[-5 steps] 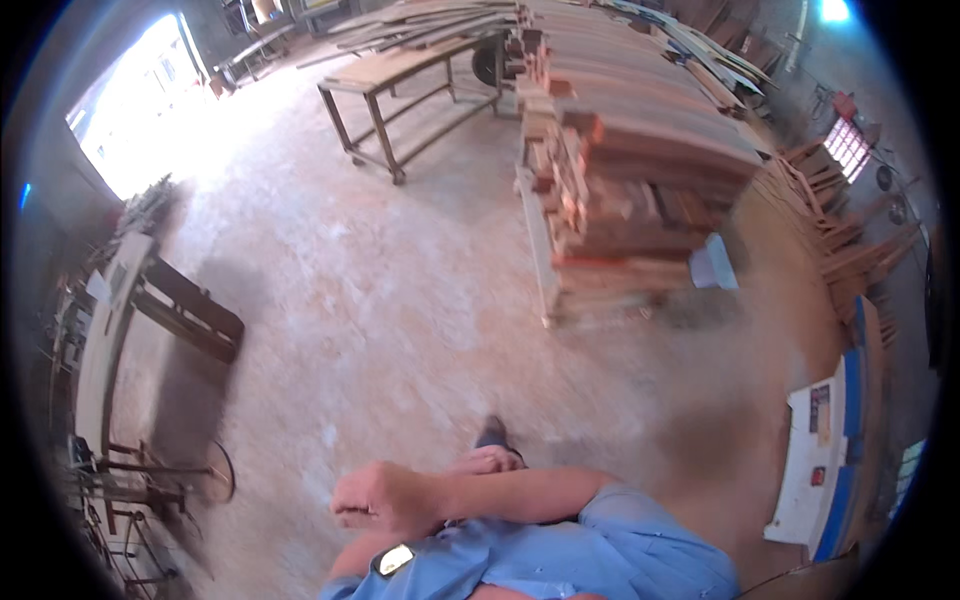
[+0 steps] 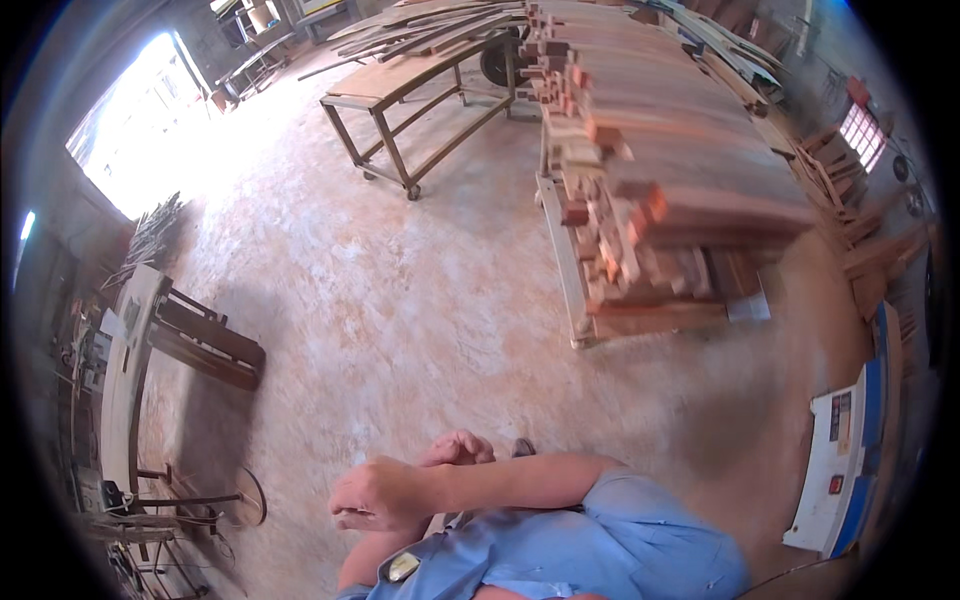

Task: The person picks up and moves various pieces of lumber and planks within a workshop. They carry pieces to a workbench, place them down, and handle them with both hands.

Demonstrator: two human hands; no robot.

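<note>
My forearms are crossed in front of my blue shirt (image 2: 590,540). My right hand (image 2: 378,495) reaches over to the left, above my left forearm (image 2: 370,555), with its fingers curled in and nothing visible in them. Beyond my right forearm (image 2: 520,482), my left hand (image 2: 458,447) shows with bent fingers. Its wrist is hidden behind the right arm, and I see no object in it. Neither hand touches any of the wood around. The tip of a dark shoe (image 2: 523,447) peeks out past the right forearm.
A tall stack of reddish boards (image 2: 690,150) stands on a wheeled base ahead right. Farther off is a metal-framed wheeled table (image 2: 375,88) bearing long strips. A wooden bench (image 2: 130,370) lines the left. At right stands a white and blue machine (image 2: 835,460).
The view has shifted, so the board stack sits farther right and lower. My left hand now shows more, farther left beyond the right forearm. My arms stay crossed.
</note>
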